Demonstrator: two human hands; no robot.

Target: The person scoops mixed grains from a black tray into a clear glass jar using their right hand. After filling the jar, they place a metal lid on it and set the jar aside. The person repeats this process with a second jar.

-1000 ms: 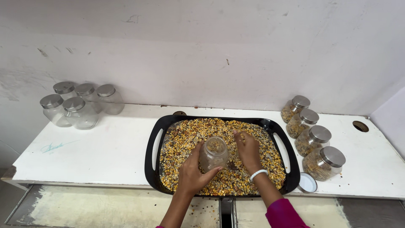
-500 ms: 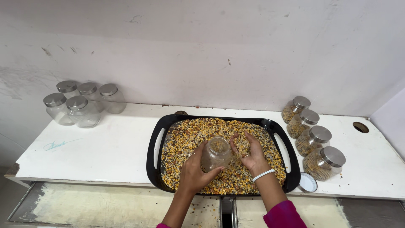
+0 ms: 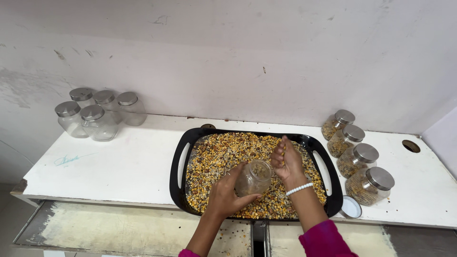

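Note:
A black tray [image 3: 178, 167] with two handle slots lies on the white shelf, covered with mixed yellow and brown grains [image 3: 223, 153]. My left hand [image 3: 224, 195] grips a small open glass jar [image 3: 253, 178], tilted toward the right, with some grains inside. My right hand [image 3: 287, 162] is cupped shut around a handful of grains, held just above and to the right of the jar's mouth. A white bead bracelet sits on that wrist.
Several empty lidded glass jars [image 3: 93, 119] stand at the back left. Several grain-filled lidded jars [image 3: 364, 164] line the right side. A loose white lid [image 3: 351, 207] lies by the tray's front right corner. A round hole [image 3: 411, 146] is at far right.
My right hand scooped grains from the tray, turned palm up, then closed and rose beside the jar mouth. The jar tilted more to the right.

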